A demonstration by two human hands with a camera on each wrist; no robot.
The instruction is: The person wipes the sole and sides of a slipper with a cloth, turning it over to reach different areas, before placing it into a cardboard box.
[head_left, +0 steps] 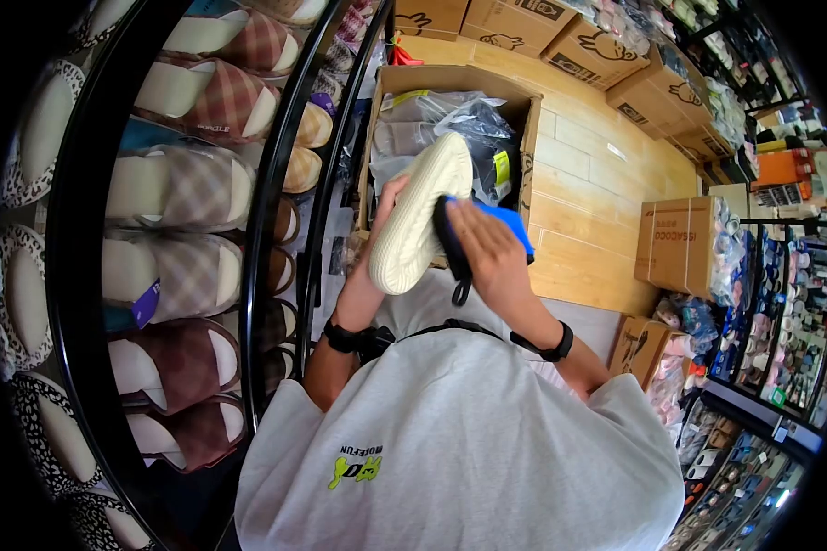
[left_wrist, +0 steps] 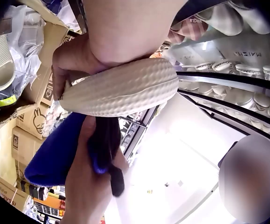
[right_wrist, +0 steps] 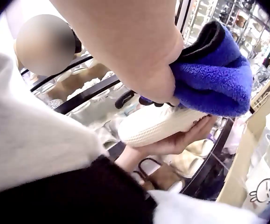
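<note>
A cream-coloured slipper with a textured sole is held up in front of the body, tilted, over the near end of the open carton. My left hand grips it from the left side, fingers curled along its edge. My right hand holds a fuzzy blue cloth with black trim and a small black loop. In the head view, the cloth's black edge lies right at the slipper's opening. The left wrist view shows the cloth under the slipper, partly covered by the right hand.
An open carton with plastic-wrapped slippers stands ahead. On the left, a black-framed rack carries plaid slippers. Several cardboard boxes line the wooden floor at the back and right, with more racks of footwear beyond.
</note>
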